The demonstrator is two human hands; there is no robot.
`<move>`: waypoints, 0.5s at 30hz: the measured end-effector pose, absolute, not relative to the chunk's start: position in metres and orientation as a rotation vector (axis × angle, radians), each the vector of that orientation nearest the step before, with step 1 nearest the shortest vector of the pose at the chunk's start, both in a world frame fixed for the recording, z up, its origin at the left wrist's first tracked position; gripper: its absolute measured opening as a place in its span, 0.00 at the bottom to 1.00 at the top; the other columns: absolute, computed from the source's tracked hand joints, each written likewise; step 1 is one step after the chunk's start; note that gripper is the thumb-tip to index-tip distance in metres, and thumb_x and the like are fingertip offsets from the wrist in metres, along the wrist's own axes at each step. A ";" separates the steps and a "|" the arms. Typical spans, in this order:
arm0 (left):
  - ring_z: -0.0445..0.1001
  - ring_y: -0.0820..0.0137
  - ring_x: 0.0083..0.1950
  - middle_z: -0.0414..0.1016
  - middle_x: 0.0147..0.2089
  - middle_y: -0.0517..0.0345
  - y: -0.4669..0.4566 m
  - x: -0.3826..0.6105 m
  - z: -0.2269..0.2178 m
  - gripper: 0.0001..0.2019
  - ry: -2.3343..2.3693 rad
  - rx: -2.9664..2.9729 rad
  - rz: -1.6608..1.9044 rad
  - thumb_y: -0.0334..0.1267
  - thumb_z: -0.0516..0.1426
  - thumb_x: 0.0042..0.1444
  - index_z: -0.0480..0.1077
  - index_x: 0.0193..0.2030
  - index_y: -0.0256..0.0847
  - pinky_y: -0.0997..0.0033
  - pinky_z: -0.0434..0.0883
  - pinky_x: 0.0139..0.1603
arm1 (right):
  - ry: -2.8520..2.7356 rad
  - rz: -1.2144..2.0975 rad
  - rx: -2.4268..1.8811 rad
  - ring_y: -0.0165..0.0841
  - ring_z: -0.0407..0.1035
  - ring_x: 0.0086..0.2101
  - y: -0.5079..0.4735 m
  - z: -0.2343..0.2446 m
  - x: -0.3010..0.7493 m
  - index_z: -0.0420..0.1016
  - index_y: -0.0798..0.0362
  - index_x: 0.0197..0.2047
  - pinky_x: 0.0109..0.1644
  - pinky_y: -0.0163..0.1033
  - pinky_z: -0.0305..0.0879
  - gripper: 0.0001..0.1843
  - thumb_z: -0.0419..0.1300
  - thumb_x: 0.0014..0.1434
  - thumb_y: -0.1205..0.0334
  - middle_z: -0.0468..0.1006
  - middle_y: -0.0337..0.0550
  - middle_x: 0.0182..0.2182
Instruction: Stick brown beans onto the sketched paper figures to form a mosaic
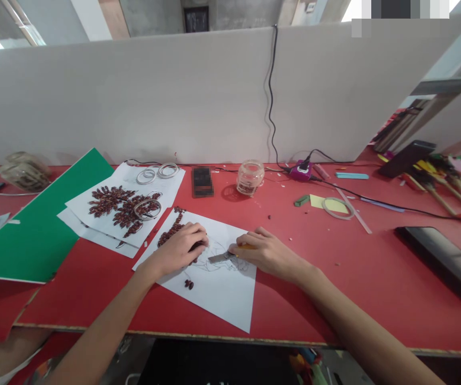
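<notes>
A white sheet of paper (230, 307) with a pencil line drawing lies before me, a row of dark reddish-brown seeds (169, 233) along its upper left part. Over the sheet, my right hand (265, 250) is closed round a utility knife (219, 258) with an orange handle, its blade pointing left, low over the drawing. My left hand (184, 248) rests on the paper just left of the blade. Its fingers are curled together, and whatever they pinch is hidden. Below it sit a few loose seeds (189, 284).
Behind left, papers bear a seed-covered leaf picture (112, 206) and rings of tape (168, 170). A glass jar (250, 177), a dark phone-like slab (202, 182) and a purple power adapter (301, 170) stand along the back. A green board (49, 224) lies left, a black case (440, 262) right.
</notes>
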State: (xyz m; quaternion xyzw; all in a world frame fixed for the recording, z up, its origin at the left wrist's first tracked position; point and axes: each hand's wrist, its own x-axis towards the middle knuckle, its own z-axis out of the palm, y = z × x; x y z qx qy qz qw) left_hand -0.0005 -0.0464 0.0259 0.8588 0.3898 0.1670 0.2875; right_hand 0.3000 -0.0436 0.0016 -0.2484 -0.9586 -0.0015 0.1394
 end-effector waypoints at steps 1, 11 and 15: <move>0.69 0.61 0.57 0.71 0.53 0.54 -0.046 -0.001 0.024 0.07 1.057 2.293 0.481 0.33 0.52 0.71 0.72 0.45 0.44 0.60 0.68 0.59 | -2.767 -0.002 -0.720 0.31 0.73 0.40 -0.043 0.001 0.300 0.77 0.48 0.57 0.47 0.41 0.56 0.18 0.49 0.76 0.70 0.80 0.45 0.45; 0.58 0.52 0.74 0.66 0.71 0.54 -0.043 0.000 0.001 0.10 1.152 2.409 0.445 0.38 0.62 0.64 0.76 0.52 0.48 0.45 0.58 0.73 | -2.698 -0.005 -0.714 0.31 0.73 0.38 -0.042 -0.002 0.302 0.77 0.47 0.58 0.46 0.41 0.57 0.17 0.49 0.77 0.67 0.79 0.45 0.44; 0.56 0.54 0.77 0.65 0.73 0.56 -0.042 -0.003 -0.001 0.12 1.129 2.358 0.418 0.41 0.59 0.67 0.74 0.56 0.49 0.47 0.57 0.75 | -2.692 -0.009 -0.711 0.32 0.72 0.39 -0.042 -0.004 0.303 0.77 0.48 0.59 0.46 0.41 0.58 0.17 0.50 0.77 0.66 0.79 0.46 0.44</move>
